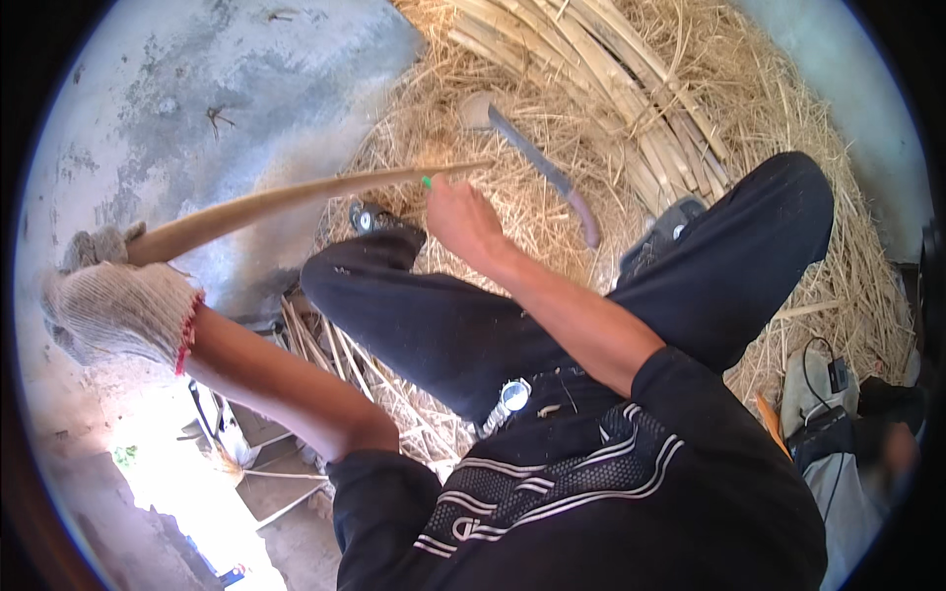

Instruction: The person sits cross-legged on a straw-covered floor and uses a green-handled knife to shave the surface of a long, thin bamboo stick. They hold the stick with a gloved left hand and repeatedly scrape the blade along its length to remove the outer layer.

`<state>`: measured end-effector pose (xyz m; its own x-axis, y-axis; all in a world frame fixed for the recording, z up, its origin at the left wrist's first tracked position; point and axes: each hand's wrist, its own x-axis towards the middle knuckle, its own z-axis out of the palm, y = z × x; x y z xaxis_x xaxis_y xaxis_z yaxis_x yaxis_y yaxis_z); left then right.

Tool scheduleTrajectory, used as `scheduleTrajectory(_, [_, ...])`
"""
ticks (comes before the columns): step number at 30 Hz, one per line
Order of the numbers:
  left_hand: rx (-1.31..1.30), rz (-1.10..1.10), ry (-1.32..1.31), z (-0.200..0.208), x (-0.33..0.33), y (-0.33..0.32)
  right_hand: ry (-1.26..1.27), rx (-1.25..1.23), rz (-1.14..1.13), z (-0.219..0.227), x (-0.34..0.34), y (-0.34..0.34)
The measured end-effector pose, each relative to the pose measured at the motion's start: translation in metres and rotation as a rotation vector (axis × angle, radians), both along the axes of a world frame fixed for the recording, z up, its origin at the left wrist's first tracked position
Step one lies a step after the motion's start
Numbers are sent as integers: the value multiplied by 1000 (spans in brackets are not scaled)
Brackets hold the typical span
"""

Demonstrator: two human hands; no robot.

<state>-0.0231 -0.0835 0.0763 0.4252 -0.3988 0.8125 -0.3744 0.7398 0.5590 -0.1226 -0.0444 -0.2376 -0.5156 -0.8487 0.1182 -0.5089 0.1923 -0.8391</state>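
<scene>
A long pale wooden strip point(296, 200), which looks like split bamboo, stretches from the left wall side toward the middle, narrowing at its far end. My left hand point(123, 305), in a knitted work glove with a red cuff edge, grips its wide end. My bare right hand point(463, 222) is closed beside the narrow end. From its fingers pokes the bright green tip point(427, 182) of a small thing whose kind I cannot make out. A machete point(537, 158) with a brownish handle lies on the shavings beyond my right hand.
Pale shavings point(788, 108) cover the floor around my bent legs. A bundle of long split strips point(631, 98) lies at the far side. A stained wall point(246, 98) rises on the left. A round silver watch-like thing point(514, 395) rests on my lap. A cabled device point(826, 394) sits at right.
</scene>
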Motion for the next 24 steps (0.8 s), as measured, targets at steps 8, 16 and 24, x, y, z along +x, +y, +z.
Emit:
scheduleTrajectory(8, [12, -120, -151, -3, 9, -5, -44, 221, 6, -29, -25, 4])
scheduleTrajectory(16, [63, 279, -417, 3, -23, 17, 45, 358, -19, -75, -30, -3])
scheduleTrajectory(24, [8, 122, -235, -7, 1, 7, -150, 183, 16, -6, -11, 2])
